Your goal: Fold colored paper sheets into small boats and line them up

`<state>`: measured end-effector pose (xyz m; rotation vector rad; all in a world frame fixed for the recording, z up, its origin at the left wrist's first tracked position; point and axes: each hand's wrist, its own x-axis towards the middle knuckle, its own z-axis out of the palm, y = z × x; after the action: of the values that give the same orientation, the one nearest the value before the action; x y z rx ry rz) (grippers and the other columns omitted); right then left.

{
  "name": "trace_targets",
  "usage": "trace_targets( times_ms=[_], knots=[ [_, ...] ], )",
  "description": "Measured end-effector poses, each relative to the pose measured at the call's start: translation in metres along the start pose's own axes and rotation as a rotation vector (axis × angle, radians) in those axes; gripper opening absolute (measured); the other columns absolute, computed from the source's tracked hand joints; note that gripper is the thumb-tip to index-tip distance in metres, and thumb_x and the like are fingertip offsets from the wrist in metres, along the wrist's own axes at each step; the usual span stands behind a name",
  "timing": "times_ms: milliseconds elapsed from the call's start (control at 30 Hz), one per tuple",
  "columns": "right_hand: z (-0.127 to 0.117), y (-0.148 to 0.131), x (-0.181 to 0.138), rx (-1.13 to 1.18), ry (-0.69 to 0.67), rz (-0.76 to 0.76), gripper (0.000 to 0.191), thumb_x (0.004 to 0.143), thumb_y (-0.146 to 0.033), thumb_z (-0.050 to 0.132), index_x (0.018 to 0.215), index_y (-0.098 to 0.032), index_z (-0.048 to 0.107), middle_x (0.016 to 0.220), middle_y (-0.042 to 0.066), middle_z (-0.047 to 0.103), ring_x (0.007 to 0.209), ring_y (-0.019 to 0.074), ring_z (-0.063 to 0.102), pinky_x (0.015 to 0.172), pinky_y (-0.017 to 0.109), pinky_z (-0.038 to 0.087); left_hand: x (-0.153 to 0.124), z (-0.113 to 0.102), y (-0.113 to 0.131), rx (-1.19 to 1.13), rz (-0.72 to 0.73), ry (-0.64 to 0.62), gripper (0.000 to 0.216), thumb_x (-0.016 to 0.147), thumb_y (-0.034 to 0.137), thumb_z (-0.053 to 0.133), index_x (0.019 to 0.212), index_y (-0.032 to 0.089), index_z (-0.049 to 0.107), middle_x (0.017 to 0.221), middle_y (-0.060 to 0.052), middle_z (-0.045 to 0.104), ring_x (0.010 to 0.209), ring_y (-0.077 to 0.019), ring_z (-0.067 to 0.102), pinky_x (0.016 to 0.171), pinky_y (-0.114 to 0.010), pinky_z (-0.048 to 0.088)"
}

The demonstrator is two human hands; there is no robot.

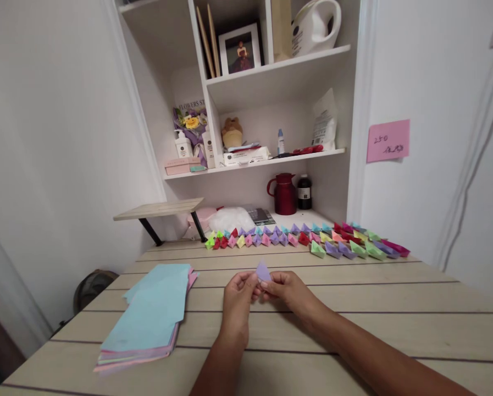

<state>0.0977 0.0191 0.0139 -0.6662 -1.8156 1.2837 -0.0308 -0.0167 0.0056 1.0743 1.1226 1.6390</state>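
A small folded piece of purple paper (pixel 263 271) is pinched between both hands above the middle of the table. My left hand (pixel 241 294) grips its left side with thumb and fingers. On its right side, my right hand (pixel 285 289) holds the paper the same way. The paper stands upright and comes to a point at the top; its lower part is hidden by my fingers. Beyond the hands, rows of folded paper boats (pixel 274 237) in many colours line the back of the table. To the left lies a stack of coloured paper sheets (pixel 147 313), light blue on top.
The slatted wooden table (pixel 353 341) meets a white shelf unit behind it. A small raised wooden stand (pixel 159 209) is at the back left. A red jug (pixel 285 195) and a dark bottle (pixel 304 192) stand behind the boats. A pink note (pixel 388 141) hangs on the right wall.
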Motion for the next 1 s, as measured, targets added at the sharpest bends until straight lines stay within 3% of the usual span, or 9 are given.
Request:
trace_targets(
  times_ms=[200, 267, 367, 500, 600, 700, 800, 1000],
  knots=[
    [0.000, 0.003, -0.001, 0.144, -0.008, 0.060, 0.044, 0.074, -0.057, 0.063, 0.069, -0.014, 0.067, 0.067, 0.005, 0.066, 0.062, 0.0148, 0.058, 0.062, 0.026, 0.043, -0.003, -0.001, 0.003, -0.137, -0.077, 0.028, 0.037, 0.057, 0.039, 0.083, 0.076, 0.011, 0.068, 0.060, -0.001, 0.062, 0.053, -0.0077, 0.050, 0.052, -0.019, 0.038],
    [-0.003, 0.004, 0.000, 0.110, 0.003, 0.061, 0.039, 0.072, -0.053, 0.067, 0.064, -0.014, 0.065, 0.062, 0.002, 0.063, 0.057, 0.0128, 0.053, 0.058, 0.025, 0.040, -0.003, -0.002, 0.003, -0.175, -0.099, 0.028, 0.035, 0.056, 0.036, 0.085, 0.075, 0.011, 0.069, 0.060, 0.000, 0.061, 0.053, -0.0065, 0.049, 0.052, -0.018, 0.037],
    [-0.013, 0.000, 0.001, -0.056, 0.129, 0.024, 0.038, 0.074, -0.052, 0.065, 0.061, -0.017, 0.061, 0.058, -0.001, 0.058, 0.057, 0.0133, 0.050, 0.057, 0.026, 0.039, -0.001, -0.006, 0.004, -0.244, -0.140, 0.026, 0.034, 0.055, 0.034, 0.086, 0.073, 0.012, 0.068, 0.063, 0.001, 0.060, 0.052, -0.0045, 0.047, 0.053, -0.017, 0.038],
    [-0.032, -0.011, 0.001, -0.062, 0.250, 0.002, 0.039, 0.080, -0.055, 0.056, 0.090, -0.018, 0.065, 0.088, 0.005, 0.066, 0.078, 0.0197, 0.062, 0.069, 0.030, 0.047, 0.002, -0.010, 0.004, -0.323, -0.183, 0.013, 0.034, 0.053, 0.033, 0.087, 0.072, 0.012, 0.066, 0.063, 0.002, 0.058, 0.053, -0.0040, 0.047, 0.054, -0.016, 0.039],
    [-0.040, -0.019, -0.002, -0.014, 0.190, 0.008, 0.045, 0.078, -0.052, 0.062, 0.110, -0.020, 0.062, 0.110, 0.008, 0.064, 0.091, 0.0223, 0.064, 0.079, 0.035, 0.049, 0.003, -0.010, 0.003, -0.344, -0.200, -0.006, 0.034, 0.053, 0.031, 0.088, 0.073, 0.013, 0.067, 0.064, 0.002, 0.057, 0.053, -0.0039, 0.046, 0.054, -0.016, 0.039],
    [-0.040, -0.025, -0.006, 0.037, 0.107, 0.003, 0.048, 0.077, -0.046, 0.066, 0.117, -0.021, 0.062, 0.119, 0.010, 0.063, 0.101, 0.0232, 0.062, 0.089, 0.038, 0.047, 0.003, -0.008, 0.003, -0.333, -0.212, -0.039, 0.033, 0.054, 0.031, 0.087, 0.073, 0.012, 0.068, 0.064, 0.002, 0.056, 0.054, -0.0034, 0.045, 0.054, -0.015, 0.038],
    [-0.036, -0.029, -0.007, 0.076, 0.041, -0.002, 0.047, 0.072, -0.040, 0.072, 0.114, -0.020, 0.065, 0.113, 0.009, 0.067, 0.101, 0.0234, 0.062, 0.091, 0.039, 0.046, 0.003, -0.007, 0.003, -0.298, -0.220, -0.082, 0.033, 0.055, 0.032, 0.087, 0.073, 0.011, 0.070, 0.062, 0.002, 0.055, 0.054, -0.0040, 0.044, 0.054, -0.016, 0.037],
    [-0.035, -0.026, -0.006, 0.112, -0.025, 0.003, 0.028, 0.070, -0.035, 0.073, 0.092, -0.018, 0.074, 0.089, 0.005, 0.073, 0.084, 0.0200, 0.065, 0.083, 0.035, 0.048, 0.002, -0.005, 0.004, -0.225, -0.223, -0.172, 0.032, 0.057, 0.035, 0.085, 0.074, 0.011, 0.072, 0.062, 0.001, 0.054, 0.055, -0.0054, 0.042, 0.055, -0.018, 0.034]
  ],
)
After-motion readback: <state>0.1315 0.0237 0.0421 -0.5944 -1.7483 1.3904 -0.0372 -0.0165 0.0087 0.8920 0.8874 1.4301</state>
